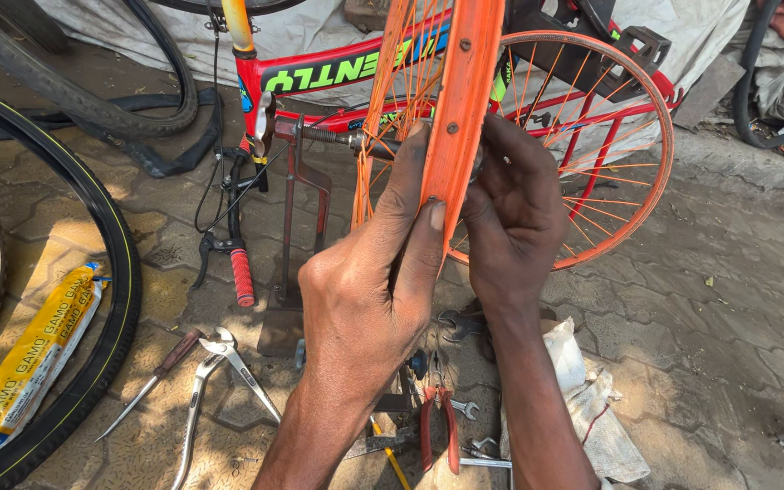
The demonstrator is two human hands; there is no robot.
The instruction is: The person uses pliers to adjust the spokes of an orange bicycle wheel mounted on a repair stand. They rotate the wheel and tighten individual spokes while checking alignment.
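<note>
**A:** From the head camera, your left hand point(369, 290) grips the edge of the orange rim point(461, 109), thumb pressed on its face, and your right hand point(512, 213) is curled round the other side, fingers in among the spokes point(592, 177). What worries you?

**B:** Your fingers. If the wheel turns while they sit between the spokes, they may get pinched. And the axle point(338, 138) rests in a thin metal stand point(297, 236) on the ground; lean too hard and I think it tips.

**A:** How does the wheel look?

**B:** Bare: bright orange, no tyre, upright right in front of you, with a red bicycle frame point(338, 73) behind. Mind the pliers point(437, 426) and spanners point(465, 410) below your wrists; a dropped wheel lands on them.
</note>
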